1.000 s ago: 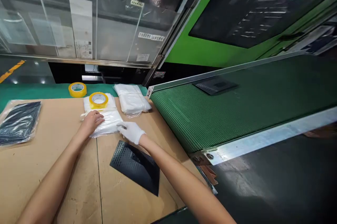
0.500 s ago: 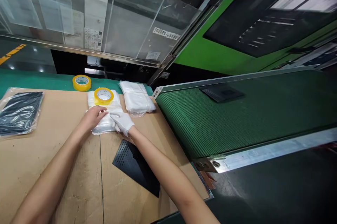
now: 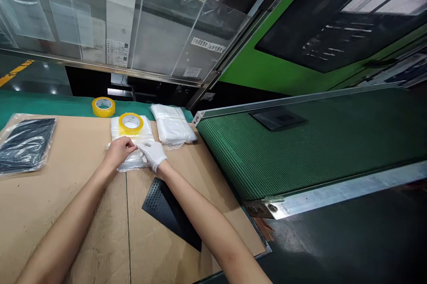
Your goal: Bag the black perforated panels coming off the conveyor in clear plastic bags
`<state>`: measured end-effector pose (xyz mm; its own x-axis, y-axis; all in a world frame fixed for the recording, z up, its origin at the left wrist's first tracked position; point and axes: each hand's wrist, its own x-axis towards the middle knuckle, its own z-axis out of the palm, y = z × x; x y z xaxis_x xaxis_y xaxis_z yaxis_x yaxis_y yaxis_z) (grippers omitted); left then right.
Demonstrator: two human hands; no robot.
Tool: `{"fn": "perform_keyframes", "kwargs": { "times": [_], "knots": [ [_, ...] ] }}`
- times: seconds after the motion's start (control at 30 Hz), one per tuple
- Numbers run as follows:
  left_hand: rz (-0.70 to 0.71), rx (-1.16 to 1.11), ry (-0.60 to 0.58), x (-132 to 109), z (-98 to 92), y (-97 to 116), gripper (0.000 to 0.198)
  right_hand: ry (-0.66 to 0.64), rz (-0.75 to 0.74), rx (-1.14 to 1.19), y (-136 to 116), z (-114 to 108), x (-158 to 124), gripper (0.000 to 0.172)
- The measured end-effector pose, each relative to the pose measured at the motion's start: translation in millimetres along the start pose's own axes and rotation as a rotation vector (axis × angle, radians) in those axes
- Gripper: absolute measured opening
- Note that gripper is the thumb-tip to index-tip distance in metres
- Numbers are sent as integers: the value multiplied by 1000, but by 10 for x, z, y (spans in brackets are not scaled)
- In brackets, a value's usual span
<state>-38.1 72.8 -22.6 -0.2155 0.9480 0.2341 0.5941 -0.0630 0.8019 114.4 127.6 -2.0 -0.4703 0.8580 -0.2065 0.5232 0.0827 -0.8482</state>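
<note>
My left hand (image 3: 119, 152) is bare, and its thumb and fingers pinch thin clear film over a stack of plastic bags (image 3: 138, 163). Meeting it at the fingertips, my right hand (image 3: 152, 153), in a white glove, is closed on the same film; the exact grip is partly hidden. A yellow tape roll (image 3: 130, 123) lies on the far part of this stack. Below my right wrist, a flat black perforated panel (image 3: 167, 208) rests on the cardboard, partly covered by my right forearm.
A second bag stack (image 3: 173, 126) and another tape roll (image 3: 103, 107) lie farther back. At left are bagged black panels (image 3: 26, 144) on the cardboard tabletop (image 3: 83, 235). To the right, a green conveyor belt (image 3: 320, 150) with metal rails carries a black panel (image 3: 278, 117).
My left fingers have closed into a pinch and moved slightly right to meet my gloved right fingertips. A bit of film now shows left of my left hand.
</note>
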Motion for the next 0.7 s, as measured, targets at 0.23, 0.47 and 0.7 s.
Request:
{"fn": "perform_keyframes", "kwargs": {
  "times": [0.23, 0.47, 0.7],
  "knots": [
    [-50, -143, 133, 9, -100, 88, 23, 66, 108, -168, 55, -114, -217, 38],
    [136, 95, 105, -61, 7, 125, 16, 45, -75, -842, -104, -99, -431, 36],
    [201, 467, -183, -78, -89, -9, 34, -51, 75, -881, -111, -380, -384, 42]
  ]
}}
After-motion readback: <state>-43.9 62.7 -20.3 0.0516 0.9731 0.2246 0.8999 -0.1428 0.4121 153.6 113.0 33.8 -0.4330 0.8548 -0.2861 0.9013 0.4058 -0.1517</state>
